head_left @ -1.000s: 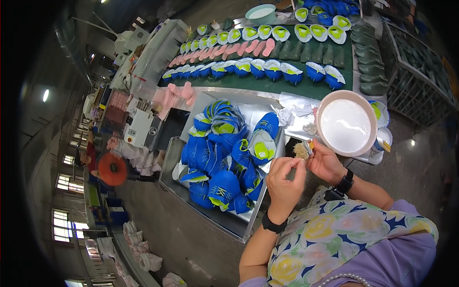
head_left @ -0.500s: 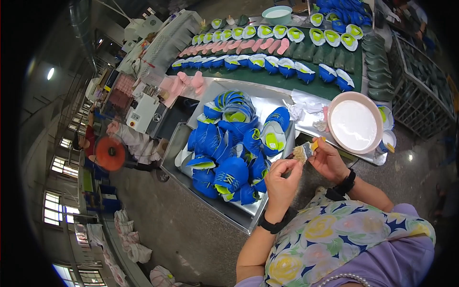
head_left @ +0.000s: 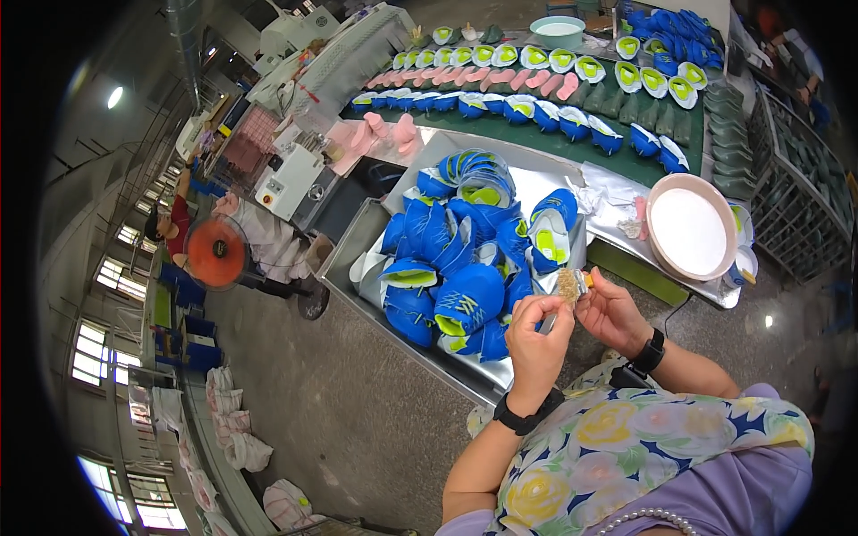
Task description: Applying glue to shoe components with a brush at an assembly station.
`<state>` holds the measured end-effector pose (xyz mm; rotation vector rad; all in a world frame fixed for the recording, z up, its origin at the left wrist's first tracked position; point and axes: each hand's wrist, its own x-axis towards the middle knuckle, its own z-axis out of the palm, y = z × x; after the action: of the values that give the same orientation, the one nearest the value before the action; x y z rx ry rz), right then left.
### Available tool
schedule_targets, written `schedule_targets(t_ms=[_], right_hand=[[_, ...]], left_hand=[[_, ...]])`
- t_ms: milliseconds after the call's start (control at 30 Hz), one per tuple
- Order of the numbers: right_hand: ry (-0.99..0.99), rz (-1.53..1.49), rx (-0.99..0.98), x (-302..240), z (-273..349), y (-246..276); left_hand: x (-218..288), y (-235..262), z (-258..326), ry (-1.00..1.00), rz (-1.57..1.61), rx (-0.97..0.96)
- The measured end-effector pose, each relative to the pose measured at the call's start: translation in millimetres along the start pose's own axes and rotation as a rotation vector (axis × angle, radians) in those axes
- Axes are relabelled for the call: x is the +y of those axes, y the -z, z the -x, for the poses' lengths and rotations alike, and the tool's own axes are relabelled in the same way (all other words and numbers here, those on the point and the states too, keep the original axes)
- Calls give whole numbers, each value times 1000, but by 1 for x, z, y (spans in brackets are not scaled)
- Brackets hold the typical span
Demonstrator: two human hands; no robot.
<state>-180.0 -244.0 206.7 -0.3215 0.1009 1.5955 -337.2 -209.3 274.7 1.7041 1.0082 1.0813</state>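
My right hand (head_left: 617,314) is closed around a paint brush (head_left: 570,285) with pale bristles, a metal band and a yellow handle mostly hidden by the fingers. Thumb and forefinger of my left hand (head_left: 539,338) pinch together at the bristle tips; anything between them is too small to make out. Both hands are over the near right corner of a metal tray (head_left: 420,353). Heaped in that tray are blue shoe uppers (head_left: 466,295) with lime-green linings. Beyond my right hand stands a pinkish basin (head_left: 686,228) of white liquid.
Behind the tray, a green-topped table (head_left: 581,154) carries rows of blue-and-white uppers, pink insoles (head_left: 492,80) and dark green shoe lasts (head_left: 728,134). A metal rack (head_left: 795,170) stands at right. At left are an orange fan (head_left: 217,253), a machine (head_left: 290,183) and another person (head_left: 174,223).
The view has turned, so the table and tray appear farther right and slightly lower. In my right hand the brush has turned, showing less yellow handle. My left fingers remain pinched at the bristles.
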Motion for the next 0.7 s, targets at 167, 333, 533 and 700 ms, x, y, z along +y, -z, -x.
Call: schedule_targets(t_ms=[167,333,533,700], right_hand=[[-51,26,31,40,-10,-12],[-124,-18,57,79,-22,-17],[-245,41,-32,107,-39,-17],[-255,152,-101,111,-52,-26]], left_hand=[[-6,37,12,-29,36,65],[-12,72,24,11,17,106],[-20,101,40,148,156,192],[-16,107,53,259,233,335]])
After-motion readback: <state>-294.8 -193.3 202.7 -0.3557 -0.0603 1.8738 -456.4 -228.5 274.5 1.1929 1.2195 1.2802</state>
